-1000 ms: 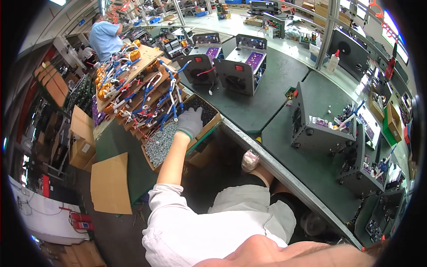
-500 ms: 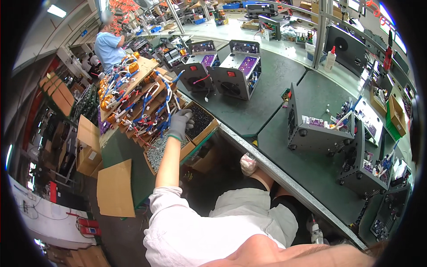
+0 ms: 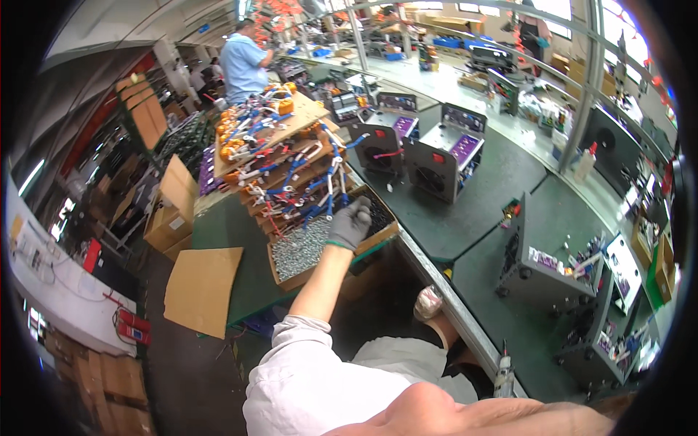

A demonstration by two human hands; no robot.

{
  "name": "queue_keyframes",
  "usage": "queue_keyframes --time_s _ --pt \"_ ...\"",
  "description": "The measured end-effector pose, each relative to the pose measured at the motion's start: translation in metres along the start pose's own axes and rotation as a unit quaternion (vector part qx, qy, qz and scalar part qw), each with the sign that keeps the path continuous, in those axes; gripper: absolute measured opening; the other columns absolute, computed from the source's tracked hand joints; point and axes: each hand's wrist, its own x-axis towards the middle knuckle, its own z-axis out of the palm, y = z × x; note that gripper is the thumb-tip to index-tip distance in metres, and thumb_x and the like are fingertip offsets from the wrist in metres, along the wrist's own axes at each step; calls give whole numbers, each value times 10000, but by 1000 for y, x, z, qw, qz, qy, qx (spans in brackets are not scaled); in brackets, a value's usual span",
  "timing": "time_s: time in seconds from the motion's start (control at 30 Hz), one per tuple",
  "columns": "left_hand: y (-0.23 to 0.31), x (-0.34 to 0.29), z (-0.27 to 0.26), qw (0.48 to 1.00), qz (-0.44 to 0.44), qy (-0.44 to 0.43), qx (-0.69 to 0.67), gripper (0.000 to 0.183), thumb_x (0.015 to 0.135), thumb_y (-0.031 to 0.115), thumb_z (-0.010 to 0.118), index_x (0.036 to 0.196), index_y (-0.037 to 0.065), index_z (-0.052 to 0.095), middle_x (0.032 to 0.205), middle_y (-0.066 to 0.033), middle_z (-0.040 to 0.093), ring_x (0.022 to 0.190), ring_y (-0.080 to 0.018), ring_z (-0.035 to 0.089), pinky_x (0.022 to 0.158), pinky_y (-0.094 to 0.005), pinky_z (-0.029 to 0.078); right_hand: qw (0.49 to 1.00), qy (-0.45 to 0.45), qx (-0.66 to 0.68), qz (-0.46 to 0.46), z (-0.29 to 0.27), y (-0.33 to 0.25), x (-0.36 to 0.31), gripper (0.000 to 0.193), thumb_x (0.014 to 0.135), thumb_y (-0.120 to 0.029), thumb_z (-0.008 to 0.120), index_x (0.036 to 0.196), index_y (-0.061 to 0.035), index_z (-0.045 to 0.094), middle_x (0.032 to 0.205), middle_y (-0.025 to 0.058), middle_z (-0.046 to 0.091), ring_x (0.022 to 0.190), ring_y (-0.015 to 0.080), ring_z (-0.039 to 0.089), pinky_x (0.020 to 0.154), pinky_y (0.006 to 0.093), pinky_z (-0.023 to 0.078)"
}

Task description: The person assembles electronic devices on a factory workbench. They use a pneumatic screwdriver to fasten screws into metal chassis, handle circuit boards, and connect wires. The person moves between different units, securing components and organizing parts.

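Note:
My left hand (image 3: 350, 224), in a grey glove, is over the divider between two open cardboard trays. Its fingers are curled together, and whatever they hold is hidden. On one side lies a heap of silver screws (image 3: 299, 249); on the other are small black screws (image 3: 378, 212). Low at the right, an electric screwdriver (image 3: 504, 374) points its bit upward. My right hand appears to be around it, though its fingers are mostly hidden below my chin.
Beside the trays rises a stack of boards (image 3: 309, 112) carrying wired orange coils and blue-sleeved cables. Grey machine housings (image 3: 434, 171) stand on the green bench (image 3: 465, 211). A metal rail (image 3: 443, 287) edges it. Cardboard (image 3: 203, 291) lies left. A person in blue (image 3: 243, 65) stands beyond.
The view has swung left, so the scene sits further right. My left hand has shifted slightly from above the black screws toward the divider, its fingers more curled. The screwdriver is still pointing up.

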Motion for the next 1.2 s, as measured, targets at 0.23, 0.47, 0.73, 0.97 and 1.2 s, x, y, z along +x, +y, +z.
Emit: queue_keyframes --time_s 0.23,0.47,0.73,0.97,1.2 --pt "-78 -47 35 990 -119 -58 53 138 927 161 566 999 49 605 667 44 534 447 -42 362 352 -178 287 999 -17 -15 37 -5 -5 8 377 748 -311 675 1006 -82 523 706 40 536 540 130 532 453 262 460" --pt "-192 -95 52 935 -323 -106 101 280 965 200 513 1188 35 547 814 5 585 547 -44 461 403 -138 346 998 -60 11 33 8 -8 14 511 699 -299 710 1101 -73 491 692 28 515 504 122 510 427 253 457" --pt "-242 -128 74 880 -400 -192 169 200 978 256 511 1040 71 555 641 45 401 466 -34 323 368 -176 217 995 -80 -55 9 20 -24 5 655 695 -276 747 1239 -59 452 698 25 528 478 119 508 407 248 445" --pt "-255 -134 80 847 -440 -248 164 203 967 255 537 1028 62 556 642 40 411 487 -39 355 376 -187 243 997 -59 -52 -21 19 -21 -4 616 714 -203 729 1242 -62 445 722 12 510 503 115 509 403 245 432" --pt "-256 -152 99 861 -410 -242 182 255 969 290 531 1050 50 564 636 36 444 489 -50 375 399 -184 270 995 -96 -17 -31 5 -9 -10 667 734 -246 686 1318 -62 421 853 85 607 649 207 620 528 329 520"
